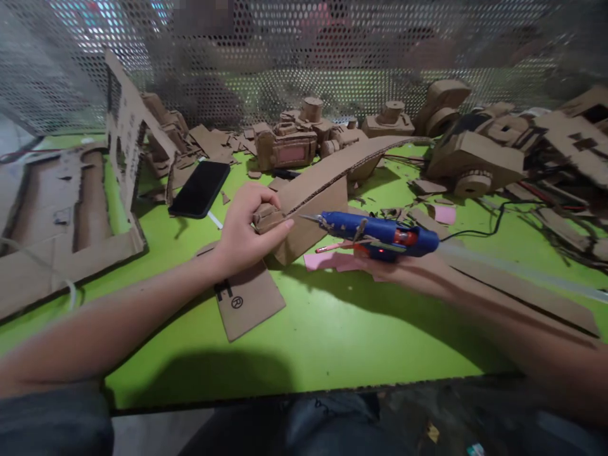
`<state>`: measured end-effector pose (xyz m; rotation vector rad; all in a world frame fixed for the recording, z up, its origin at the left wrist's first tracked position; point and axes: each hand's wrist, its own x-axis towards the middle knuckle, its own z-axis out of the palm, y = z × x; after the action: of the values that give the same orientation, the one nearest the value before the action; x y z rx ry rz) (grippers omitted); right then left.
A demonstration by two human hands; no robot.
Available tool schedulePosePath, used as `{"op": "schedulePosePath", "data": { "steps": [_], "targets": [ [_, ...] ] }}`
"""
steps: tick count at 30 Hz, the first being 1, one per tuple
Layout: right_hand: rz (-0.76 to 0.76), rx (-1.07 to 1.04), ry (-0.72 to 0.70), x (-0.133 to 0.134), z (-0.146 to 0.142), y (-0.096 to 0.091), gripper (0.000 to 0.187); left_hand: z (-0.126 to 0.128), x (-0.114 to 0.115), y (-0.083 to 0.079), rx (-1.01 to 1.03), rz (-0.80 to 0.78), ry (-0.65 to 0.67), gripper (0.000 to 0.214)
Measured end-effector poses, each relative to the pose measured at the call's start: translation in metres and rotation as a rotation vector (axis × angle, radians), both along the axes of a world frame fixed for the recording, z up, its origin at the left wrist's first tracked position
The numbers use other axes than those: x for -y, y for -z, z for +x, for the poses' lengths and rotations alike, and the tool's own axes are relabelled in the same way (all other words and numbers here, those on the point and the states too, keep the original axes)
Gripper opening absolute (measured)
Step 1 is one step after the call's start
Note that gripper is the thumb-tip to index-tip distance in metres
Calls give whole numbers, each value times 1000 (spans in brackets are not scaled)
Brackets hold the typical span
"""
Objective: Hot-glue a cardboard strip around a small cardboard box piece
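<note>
My left hand (249, 225) is wrapped around the near end of a cardboard piece (327, 177) with a long curved strip on top. My right hand (394, 269), mostly hidden beneath the tool, grips a blue hot glue gun (375, 233) with a small red light lit. The gun's nozzle points left, close to my left thumb and the edge of the cardboard piece; whether it touches cannot be told. Beneath my left wrist lies a flat cardboard sheet (251, 304) with printed marks. Some pink paper (327, 261) lies under the gun.
A black phone (200, 189) lies left of centre. Cardboard camera models (287, 149) and scraps line the back before a perforated metal screen (266, 69). Cardboard frames (61, 272) stand at left, more cardboard models (475, 158) at right. The gun's black cord (494, 228) trails right.
</note>
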<state>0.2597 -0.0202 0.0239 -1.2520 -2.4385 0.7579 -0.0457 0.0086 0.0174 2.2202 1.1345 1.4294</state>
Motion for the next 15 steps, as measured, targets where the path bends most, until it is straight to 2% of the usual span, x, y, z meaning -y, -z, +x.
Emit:
{"op": "schedulePosePath", "data": {
  "steps": [3, 6, 9, 15],
  "targets": [
    [-209, -167, -59, 4, -18, 4, 47, 3, 1, 1, -30, 83, 17, 18],
    [-374, -308, 116, 6, -22, 8, 39, 4, -2, 3, -69, 141, 12, 14],
    [-330, -316, 307, 7, -22, 10, 43, 4, -4, 4, -89, 170, 18, 13],
    [-374, -312, 264, 9, -30, -2, 41, 4, -5, 3, -100, 190, 39, 14]
  ]
}}
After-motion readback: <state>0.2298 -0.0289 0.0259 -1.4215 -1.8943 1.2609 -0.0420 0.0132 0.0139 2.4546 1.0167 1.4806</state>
